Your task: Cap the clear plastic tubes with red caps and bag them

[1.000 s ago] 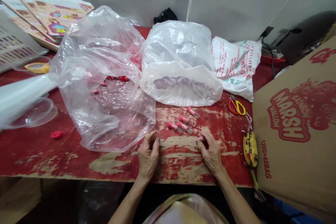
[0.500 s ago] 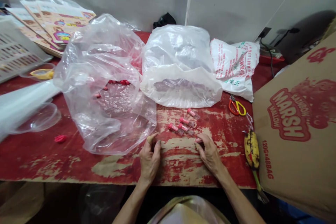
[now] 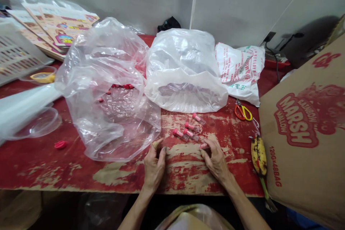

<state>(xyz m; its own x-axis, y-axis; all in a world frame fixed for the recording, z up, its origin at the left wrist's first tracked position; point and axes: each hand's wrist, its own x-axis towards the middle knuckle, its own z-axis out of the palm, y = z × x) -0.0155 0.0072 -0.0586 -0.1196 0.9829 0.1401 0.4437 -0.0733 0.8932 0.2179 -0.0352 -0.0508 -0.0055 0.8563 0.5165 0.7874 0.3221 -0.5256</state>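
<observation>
Worn red table, head view: I see the left hand resting flat, fingers close together, gripping nothing, thumb at the clear bag edge. The right hand pinches a red-capped tube, mostly hidden; four loose tubes lie just beyond its fingertips.

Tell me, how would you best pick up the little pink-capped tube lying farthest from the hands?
Probably pinch the farthest tube across its clear middle, coming straight down from above. It lies flat on the table, apart from the other tubes, long sides free; the plastic bag sits close behind it.
</observation>
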